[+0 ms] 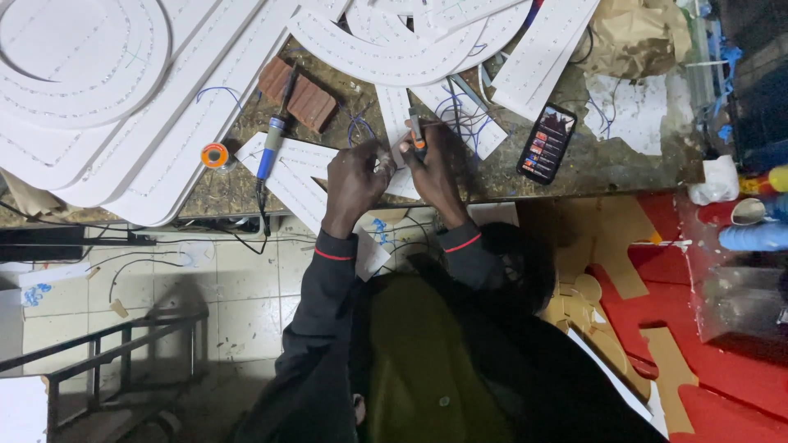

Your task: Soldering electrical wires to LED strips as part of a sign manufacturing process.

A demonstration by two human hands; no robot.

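While the left hand [355,176] pinches the thin white strip [392,115] just beside its fingertips, the right hand [435,168] grips a small orange-tipped tool [416,135] above it; looks light, stiff-ish, snappable, so hold near the edges.

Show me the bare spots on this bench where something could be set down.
Bare bench lies between the phone and the crumpled white cloth. A smaller patch sits between the brick and the left hand. White cut panels and blue wires crowd the remainder.
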